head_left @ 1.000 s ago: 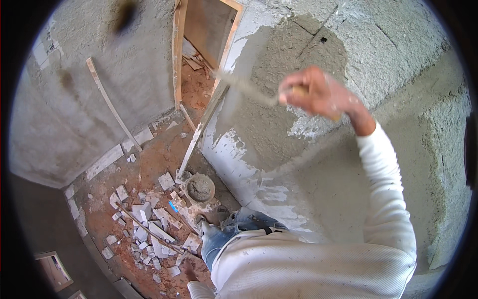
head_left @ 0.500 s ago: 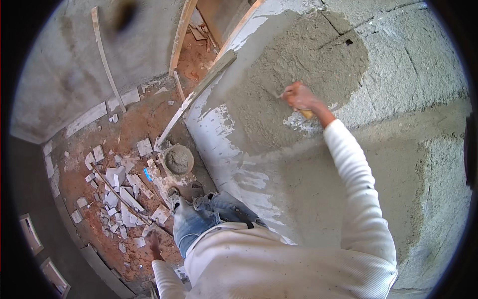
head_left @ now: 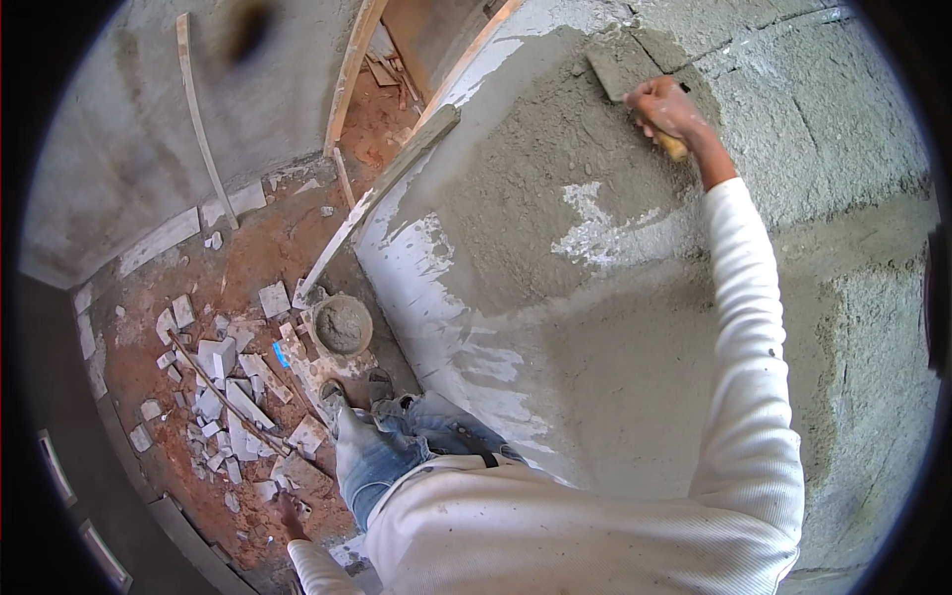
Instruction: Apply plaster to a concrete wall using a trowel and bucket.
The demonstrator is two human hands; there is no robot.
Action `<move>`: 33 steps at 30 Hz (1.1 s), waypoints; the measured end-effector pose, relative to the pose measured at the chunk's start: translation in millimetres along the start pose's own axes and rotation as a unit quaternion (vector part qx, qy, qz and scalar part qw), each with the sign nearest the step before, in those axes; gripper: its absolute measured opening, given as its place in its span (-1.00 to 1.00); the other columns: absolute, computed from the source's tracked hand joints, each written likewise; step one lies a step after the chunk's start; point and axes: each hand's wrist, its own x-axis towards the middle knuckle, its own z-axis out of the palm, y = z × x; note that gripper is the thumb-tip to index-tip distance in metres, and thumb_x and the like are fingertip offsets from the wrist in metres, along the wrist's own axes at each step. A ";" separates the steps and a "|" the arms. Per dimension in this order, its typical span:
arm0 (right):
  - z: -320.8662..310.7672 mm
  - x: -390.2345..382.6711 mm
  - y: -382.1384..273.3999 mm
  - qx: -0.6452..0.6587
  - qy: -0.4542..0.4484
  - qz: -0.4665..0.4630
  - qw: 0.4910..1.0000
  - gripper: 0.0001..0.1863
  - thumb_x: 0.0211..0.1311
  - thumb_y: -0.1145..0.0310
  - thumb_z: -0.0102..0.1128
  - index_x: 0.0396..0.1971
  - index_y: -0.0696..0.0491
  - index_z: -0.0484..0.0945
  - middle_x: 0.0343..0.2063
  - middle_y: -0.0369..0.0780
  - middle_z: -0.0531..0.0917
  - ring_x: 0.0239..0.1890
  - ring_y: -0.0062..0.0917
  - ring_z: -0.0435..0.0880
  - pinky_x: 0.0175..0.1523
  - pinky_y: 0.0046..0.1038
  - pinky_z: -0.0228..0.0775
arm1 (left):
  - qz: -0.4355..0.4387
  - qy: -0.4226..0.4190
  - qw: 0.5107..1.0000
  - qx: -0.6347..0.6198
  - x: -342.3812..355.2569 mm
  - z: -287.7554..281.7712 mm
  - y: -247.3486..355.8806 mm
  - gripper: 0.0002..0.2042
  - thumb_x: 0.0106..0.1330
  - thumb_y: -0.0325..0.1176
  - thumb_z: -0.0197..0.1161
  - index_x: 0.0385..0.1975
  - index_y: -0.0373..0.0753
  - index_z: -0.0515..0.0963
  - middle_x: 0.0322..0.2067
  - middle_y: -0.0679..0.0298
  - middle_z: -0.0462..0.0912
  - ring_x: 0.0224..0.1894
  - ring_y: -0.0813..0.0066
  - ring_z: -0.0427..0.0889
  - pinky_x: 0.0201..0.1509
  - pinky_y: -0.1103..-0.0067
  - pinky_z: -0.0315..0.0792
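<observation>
My right hand [head_left: 666, 107] is closed around the yellowish handle of a plastering trowel [head_left: 617, 71]. Its flat blade lies against wet grey mortar [head_left: 531, 149] on the wall, high up near a small dark hole. Below the hand, a pale patch [head_left: 587, 230] shows through the mortar. My left hand [head_left: 288, 514] hangs low at my side, above the floor rubble; its fingers are too small and blurred to make out. By my feet stands a round bucket [head_left: 315, 335] with grey mortar [head_left: 345, 324] inside.
Broken white block pieces [head_left: 223, 357] litter the reddish dirt floor, with a thin wooden stick [head_left: 223, 395] across them. A long straight board [head_left: 382, 193] leans on the wall beside the bucket. Another wooden strip [head_left: 203, 119] leans against the far wall.
My right hand has moved the trowel up and to the right across the wall. The pale patch below is now more exposed to view. My left hand hangs slightly lower in view.
</observation>
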 end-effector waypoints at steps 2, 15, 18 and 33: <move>-25.6 -20.4 -5.9 -0.176 0.010 -0.001 0.984 -0.75 0.34 0.29 0.18 -0.31 0.21 0.61 -0.57 -0.17 0.67 -0.61 -0.48 0.63 -0.42 -0.32 0.55 | 0.002 -0.011 1.000 0.011 -10.4 48.6 -38.1 -0.90 0.42 -0.28 0.14 -0.19 -0.11 0.53 -0.54 0.34 0.62 -0.66 0.53 0.52 -0.67 0.62 0.32; 77.6 -187.1 -16.2 -0.084 -0.113 -0.290 0.947 -0.75 0.47 0.23 0.11 -0.27 0.10 0.64 -0.75 -0.25 0.47 -0.73 -0.53 0.41 -0.55 -0.46 0.36 | 0.076 -0.085 0.989 0.096 -27.1 76.0 18.0 -0.77 0.42 -0.12 0.19 -0.15 -0.11 0.58 -0.40 0.39 0.66 -0.46 0.53 0.56 -0.40 0.57 0.44; 93.8 -221.1 -25.2 0.060 -0.219 -0.311 0.923 -0.72 0.46 0.19 0.17 -0.28 0.10 0.66 -0.76 -0.33 0.49 -0.75 -0.62 0.41 -0.60 -0.49 0.27 | 0.109 -0.066 0.990 0.053 -20.2 75.4 59.0 -0.75 0.44 -0.12 0.19 -0.14 -0.15 0.59 -0.35 0.34 0.68 -0.42 0.52 0.58 -0.38 0.56 0.45; 137.4 -212.6 68.7 0.320 -0.057 -0.041 0.945 -0.79 0.47 0.34 0.21 -0.01 0.06 0.62 -0.51 -0.31 0.65 -0.61 -0.73 0.54 -0.53 -0.68 0.36 | -0.001 -0.113 0.977 0.181 -50.8 11.5 -28.5 -0.88 0.31 -0.29 0.24 -0.39 -0.18 0.59 -0.49 0.29 0.64 -0.54 0.48 0.63 -0.59 0.56 0.41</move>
